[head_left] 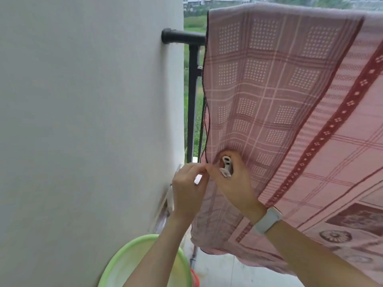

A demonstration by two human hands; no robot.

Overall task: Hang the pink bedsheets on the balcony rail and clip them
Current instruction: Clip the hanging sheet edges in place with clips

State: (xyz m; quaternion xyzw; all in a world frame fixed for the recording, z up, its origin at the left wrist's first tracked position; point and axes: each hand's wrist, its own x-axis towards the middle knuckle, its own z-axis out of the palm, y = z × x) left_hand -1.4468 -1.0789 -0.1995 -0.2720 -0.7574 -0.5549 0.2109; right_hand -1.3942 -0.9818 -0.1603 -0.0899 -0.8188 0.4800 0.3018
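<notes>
We have the pink bedsheet [279, 90] already draped over the black balcony rail [184, 36], its near edge hanging down beside the white wall [83, 121]. The step in hand looks like clipping that edge low down. Our right hand [232, 179] has its grip clenched on a white clip [226, 165], pressed against the cloth just inside the dark hem. Our left hand [189, 189] pinches the sheet's edge between thumb and fingertips, right beside the clip, so its grip is closed on fabric.

To do this well, we would gather the hem into a neat fold with the left hand and hold it taut, then squeeze the clip wide and seat its jaws deep over the fold (and over a bar behind it, if one is there; we cannot tell from here). We judge a shallow bite near the hem would likely slip in wind. We should let the clip close fully before the left hand lets go.

A green basin [145, 262] sits on the floor below our arms.
</notes>
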